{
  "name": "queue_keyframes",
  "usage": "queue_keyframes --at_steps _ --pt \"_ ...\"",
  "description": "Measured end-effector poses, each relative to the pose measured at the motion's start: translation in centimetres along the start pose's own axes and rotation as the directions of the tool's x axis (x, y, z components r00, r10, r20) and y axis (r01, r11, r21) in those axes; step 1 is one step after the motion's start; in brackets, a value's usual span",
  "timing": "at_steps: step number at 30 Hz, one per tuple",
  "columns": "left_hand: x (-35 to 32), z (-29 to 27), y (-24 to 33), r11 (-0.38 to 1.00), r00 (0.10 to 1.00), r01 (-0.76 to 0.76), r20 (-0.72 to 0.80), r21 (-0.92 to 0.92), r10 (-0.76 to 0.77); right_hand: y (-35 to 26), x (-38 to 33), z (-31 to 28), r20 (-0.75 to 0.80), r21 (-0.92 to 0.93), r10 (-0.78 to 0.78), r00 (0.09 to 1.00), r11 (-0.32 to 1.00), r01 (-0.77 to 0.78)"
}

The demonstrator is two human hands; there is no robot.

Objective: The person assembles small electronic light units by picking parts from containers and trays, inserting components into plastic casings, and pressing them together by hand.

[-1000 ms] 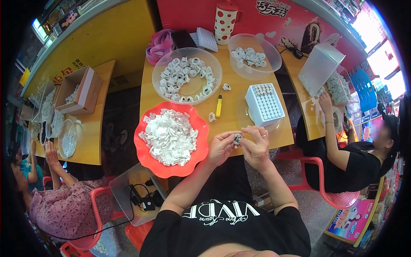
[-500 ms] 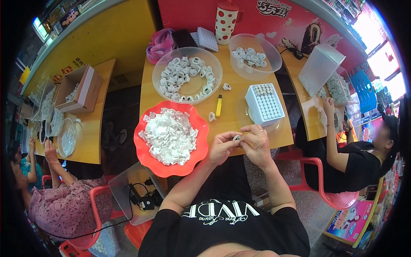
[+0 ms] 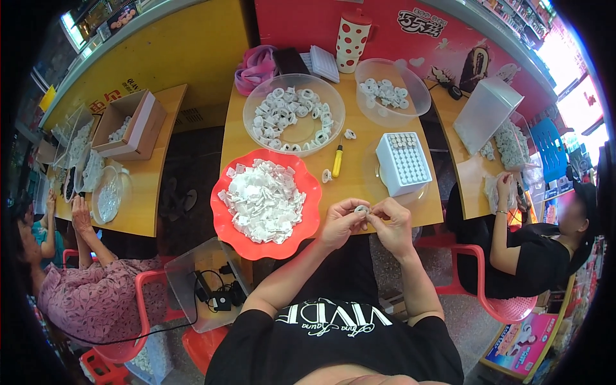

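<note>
Just past the table's front edge, my left hand [image 3: 341,224] pinches a small round white plastic part [image 3: 361,210] with a dark middle. My right hand [image 3: 390,226] is closed too, its thumb and fingertips pressed at the part's right side. What else those fingertips may grip is too small to make out. Left of my hands sits a red scalloped dish [image 3: 310,221] heaped with small flat white pieces [image 3: 263,200]. Beyond my hands lie a yellow-handled screwdriver [image 3: 337,162] and two loose white parts. A white block-shaped tray [image 3: 391,176] with rows of small round items stands right of it.
Farther back are two clear round tubs [image 3: 296,133] of white parts, a polka-dot tumbler [image 3: 353,43] and a pink cloth [image 3: 255,69]. People work at side tables left and right. A clear bin [image 3: 183,282] with black cables stands low at my left.
The view has shifted, so the table appears slightly to the right. My right fingers have moved a little off the part's top to its side, and the part shows more.
</note>
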State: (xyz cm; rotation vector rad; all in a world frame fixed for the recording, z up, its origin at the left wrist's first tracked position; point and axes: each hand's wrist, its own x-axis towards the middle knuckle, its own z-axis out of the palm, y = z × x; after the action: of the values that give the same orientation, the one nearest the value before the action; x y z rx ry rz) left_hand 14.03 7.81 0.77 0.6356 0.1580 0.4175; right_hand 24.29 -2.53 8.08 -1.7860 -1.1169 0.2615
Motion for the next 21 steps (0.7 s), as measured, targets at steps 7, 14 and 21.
queue_keyframes --at_steps 7,14,21 --pt "-0.6 1.2 0.1 0.999 0.994 0.010 -0.110 0.036 -0.006 -0.2 -0.8 0.5 -0.035 0.012 0.006 0.999 1.000 -0.006" --pt "-1.4 0.5 -0.8 0.999 0.995 -0.015 -0.096 0.035 0.018 -0.2 -1.7 1.0 -0.023 -0.019 -0.032 0.999 0.999 0.032" --pt "-1.7 1.3 1.1 0.982 0.998 0.050 -0.020 -0.183 -0.054 -0.9 -1.1 0.4 -0.077 0.036 0.004 0.997 0.999 -0.001"
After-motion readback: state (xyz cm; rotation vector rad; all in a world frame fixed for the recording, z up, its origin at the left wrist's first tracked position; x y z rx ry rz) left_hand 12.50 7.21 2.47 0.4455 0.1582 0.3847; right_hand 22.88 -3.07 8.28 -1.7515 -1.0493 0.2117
